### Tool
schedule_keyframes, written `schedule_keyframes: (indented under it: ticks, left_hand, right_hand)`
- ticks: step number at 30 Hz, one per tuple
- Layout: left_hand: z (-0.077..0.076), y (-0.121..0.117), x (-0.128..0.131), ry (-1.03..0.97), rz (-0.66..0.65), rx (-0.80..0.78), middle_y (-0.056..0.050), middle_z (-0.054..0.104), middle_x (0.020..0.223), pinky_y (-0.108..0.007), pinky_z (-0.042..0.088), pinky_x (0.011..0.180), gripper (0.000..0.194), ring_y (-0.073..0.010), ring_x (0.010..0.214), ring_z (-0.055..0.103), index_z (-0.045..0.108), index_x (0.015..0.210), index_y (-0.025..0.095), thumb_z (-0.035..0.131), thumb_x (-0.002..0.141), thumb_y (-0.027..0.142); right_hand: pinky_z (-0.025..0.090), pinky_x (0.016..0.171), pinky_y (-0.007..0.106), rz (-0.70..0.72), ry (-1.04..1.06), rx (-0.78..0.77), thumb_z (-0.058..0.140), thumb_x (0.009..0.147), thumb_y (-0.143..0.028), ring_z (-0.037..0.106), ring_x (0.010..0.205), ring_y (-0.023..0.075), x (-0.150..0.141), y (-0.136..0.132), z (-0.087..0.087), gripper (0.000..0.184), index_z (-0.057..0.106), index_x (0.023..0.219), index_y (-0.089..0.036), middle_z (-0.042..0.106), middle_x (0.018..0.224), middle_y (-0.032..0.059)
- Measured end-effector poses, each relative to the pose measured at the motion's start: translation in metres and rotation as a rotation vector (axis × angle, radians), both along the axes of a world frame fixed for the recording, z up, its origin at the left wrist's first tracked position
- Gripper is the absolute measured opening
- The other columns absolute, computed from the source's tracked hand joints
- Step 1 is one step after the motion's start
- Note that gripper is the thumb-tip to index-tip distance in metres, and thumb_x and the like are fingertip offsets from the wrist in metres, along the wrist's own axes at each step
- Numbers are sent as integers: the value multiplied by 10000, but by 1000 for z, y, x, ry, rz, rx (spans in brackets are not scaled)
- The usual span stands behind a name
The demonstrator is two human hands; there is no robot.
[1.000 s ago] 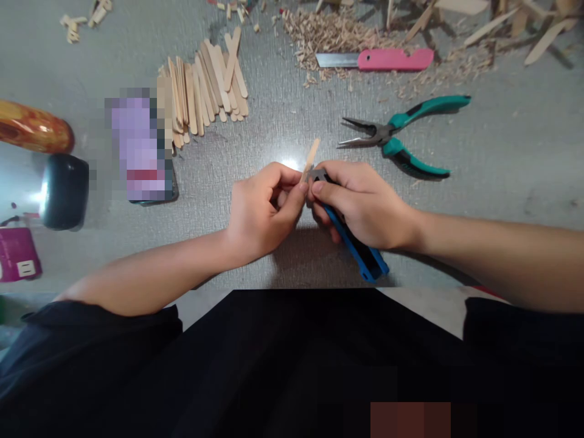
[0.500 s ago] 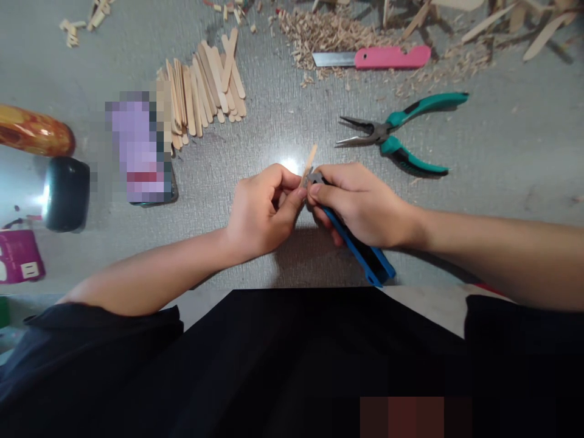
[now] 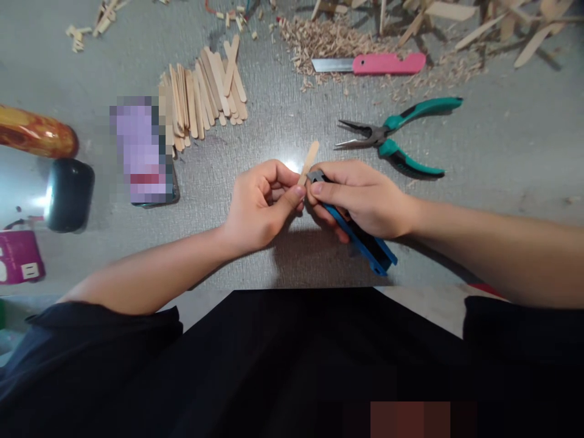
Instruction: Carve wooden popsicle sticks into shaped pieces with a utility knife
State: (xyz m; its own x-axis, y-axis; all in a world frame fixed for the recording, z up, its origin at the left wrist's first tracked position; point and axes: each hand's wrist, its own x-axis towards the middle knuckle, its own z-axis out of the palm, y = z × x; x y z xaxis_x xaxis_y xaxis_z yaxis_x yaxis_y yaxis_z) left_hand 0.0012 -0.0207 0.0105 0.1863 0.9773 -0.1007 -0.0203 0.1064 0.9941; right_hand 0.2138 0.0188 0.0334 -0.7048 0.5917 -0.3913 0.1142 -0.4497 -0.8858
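My left hand (image 3: 264, 204) pinches a flat wooden craft stick (image 3: 309, 161) between thumb and fingertips. Its rounded end points up and slightly right, while the lower end is hidden in my fingers. Closed around a pair of blue-handled pliers (image 3: 353, 234) is my right hand (image 3: 360, 194), with the grey jaws poking out by the thumb. Those jaws sit just right of the stick; whether they touch it I cannot tell.
Beyond my hands lie green-handled needle-nose pliers (image 3: 381, 135), a pink craft knife (image 3: 387, 64) and wood shavings (image 3: 328, 39). Several craft sticks (image 3: 201, 94) are piled at upper left beside a phone (image 3: 143, 152). A dark rounded case (image 3: 69, 194) stands farther left.
The craft stick has turned so its broad face shows, and more of it stands clear of the plier jaws. Both hands stay almost in place.
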Motion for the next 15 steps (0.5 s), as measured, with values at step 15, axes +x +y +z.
schedule_keyframes:
  ticks: [15]
  left_hand:
    - [-2,-1,0,-74,31,-38,-8,765,745,-292,612,561,520,-138,641,732,667,877,243,955,878,675]
  right_hand:
    - [453,424,236,-48,139,-33,678,1138,-445,579,455,134,0,1,-5,285,620,944,-245,642,632,-50]
